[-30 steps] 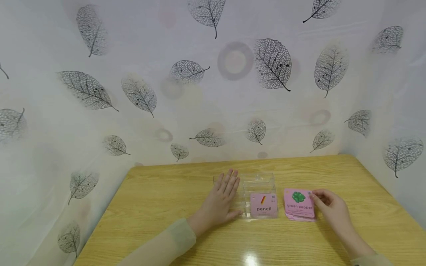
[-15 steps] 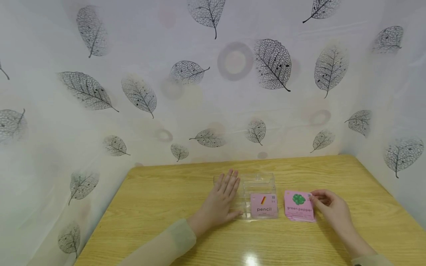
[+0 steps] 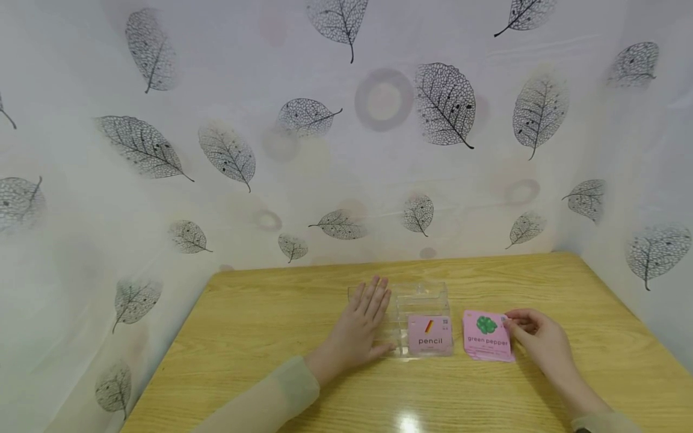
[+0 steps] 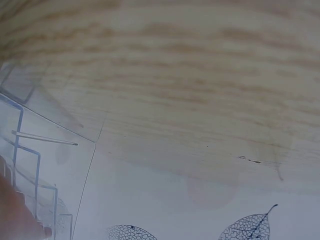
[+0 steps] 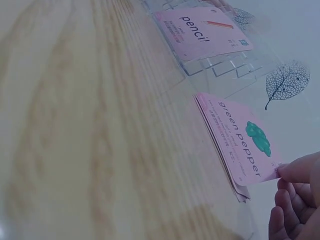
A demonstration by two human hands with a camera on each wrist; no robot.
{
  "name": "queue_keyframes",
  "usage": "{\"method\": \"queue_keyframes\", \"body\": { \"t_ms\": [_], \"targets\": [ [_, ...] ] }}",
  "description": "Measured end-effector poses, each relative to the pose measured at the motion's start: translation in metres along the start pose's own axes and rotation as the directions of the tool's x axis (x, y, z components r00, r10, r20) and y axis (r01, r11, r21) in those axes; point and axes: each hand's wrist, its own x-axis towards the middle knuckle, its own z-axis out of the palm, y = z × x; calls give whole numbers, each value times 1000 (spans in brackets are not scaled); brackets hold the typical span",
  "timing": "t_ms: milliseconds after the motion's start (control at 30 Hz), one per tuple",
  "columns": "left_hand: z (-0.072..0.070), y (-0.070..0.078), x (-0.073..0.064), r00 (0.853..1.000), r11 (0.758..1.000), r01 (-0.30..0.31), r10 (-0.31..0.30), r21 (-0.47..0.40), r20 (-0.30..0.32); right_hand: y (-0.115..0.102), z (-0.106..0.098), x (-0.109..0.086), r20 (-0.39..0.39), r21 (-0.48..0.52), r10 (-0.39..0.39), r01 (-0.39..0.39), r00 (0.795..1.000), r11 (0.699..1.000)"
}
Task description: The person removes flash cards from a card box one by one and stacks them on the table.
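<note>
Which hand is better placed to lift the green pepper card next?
The right hand, I'd judge: it pinches the green pepper card near a corner. The left hand, fingers straight, rests at the clear holder, farther from that card.

A wooden table (image 3: pixel 260 313) enclosed by pale, leaf-printed walls (image 3: pixel 346 168).
The table is bordered at the back and on both sides by the walls, which are patterned with dark, net-veined leaves (image 3: pixel 446 104) at many angles, faint grey rings (image 3: pixel 361 100) and pinkish blots (image 3: pixel 272 30). The yellowish tabletop (image 5: pixel 75 125) is streaked with grain, blurred in the left wrist view, and its far right corner (image 3: pixel 565 258) is rounded. A bright spot of light (image 3: pixel 408 423) is reflected low in the head view.
</note>
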Motion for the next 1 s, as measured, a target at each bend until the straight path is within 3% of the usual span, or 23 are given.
{"method": "queue_keyframes", "body": {
  "t_ms": [1000],
  "targets": [
    [4,0,1,1000,1000,-1,1,8,-8,-3,1,0,15,31,8,-9,1000,999]
  ]
}}
